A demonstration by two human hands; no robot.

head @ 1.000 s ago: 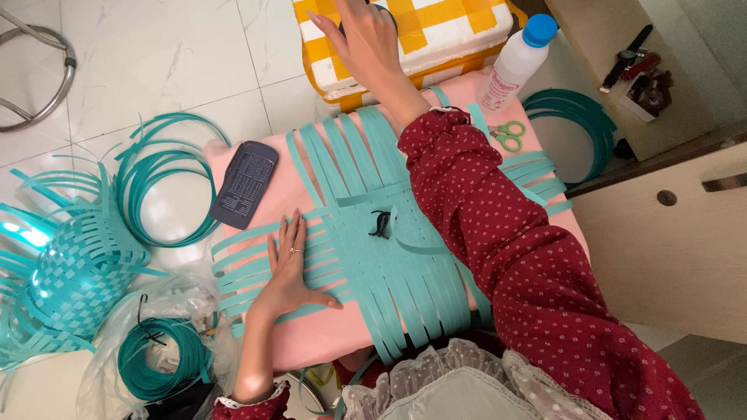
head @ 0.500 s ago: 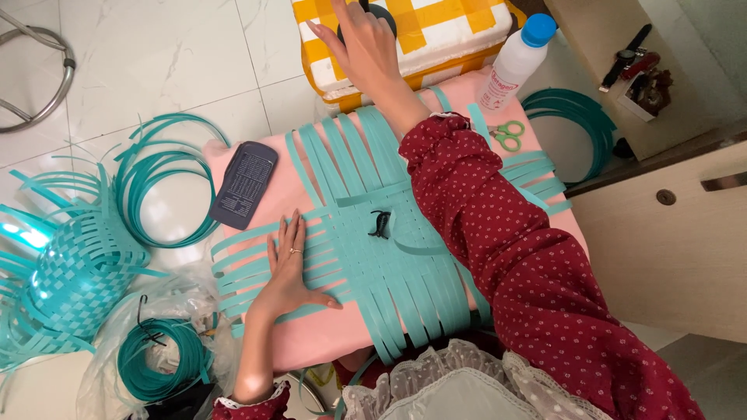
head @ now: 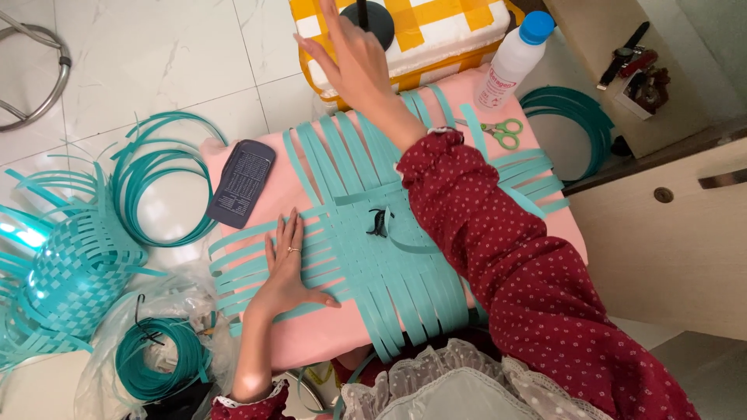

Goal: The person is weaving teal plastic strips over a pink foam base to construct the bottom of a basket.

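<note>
Centre of the teal plastic-strip mat point(head: 373, 257) is woven, ends loose. Left hand point(head: 286, 268) presses it flat, open; right hand point(head: 352, 58) is open, empty, raised far.

Green scissors point(head: 504, 131), white bottle point(head: 510, 62), dark calculator point(head: 241, 183).

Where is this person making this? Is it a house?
Probably a home: the floor serves as a craft spot. A pink low table stands on white floor tiles, bearing a woven teal strip mat, with strip coils and a half-made basket beside it.
</note>
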